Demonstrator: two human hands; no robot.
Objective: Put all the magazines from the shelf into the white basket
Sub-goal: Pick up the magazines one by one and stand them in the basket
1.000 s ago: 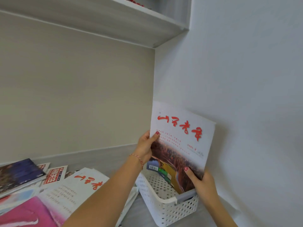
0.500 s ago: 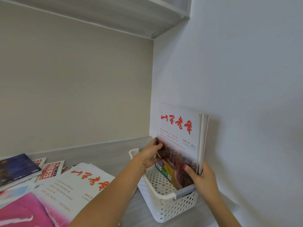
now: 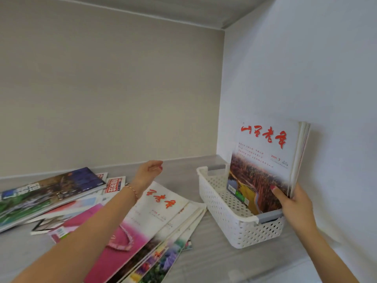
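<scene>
A white perforated basket (image 3: pixel 222 211) stands on the shelf against the right wall. Several magazines (image 3: pixel 265 160) with red characters on a white cover stand upright in it, leaning on the wall. My right hand (image 3: pixel 293 203) grips their lower right corner, thumb on the front cover. My left hand (image 3: pixel 148 174) hovers empty over the shelf, left of the basket, fingers loosely curled. Under my left forearm lies a fanned pile of magazines (image 3: pixel 155 217), the top one white and pink. More magazines (image 3: pixel 51 190) with dark covers lie at the far left.
The grey shelf board (image 3: pixel 204 262) ends at a beige back wall (image 3: pixel 112 99) and a white side wall (image 3: pixel 306 68). Another shelf board (image 3: pixel 163 7) runs overhead. Bare board shows between the pile and the basket.
My left hand has let go of the upright magazines and moved left, away from the basket. The magazines have settled deeper into the basket against the wall. My head has tilted down and left.
</scene>
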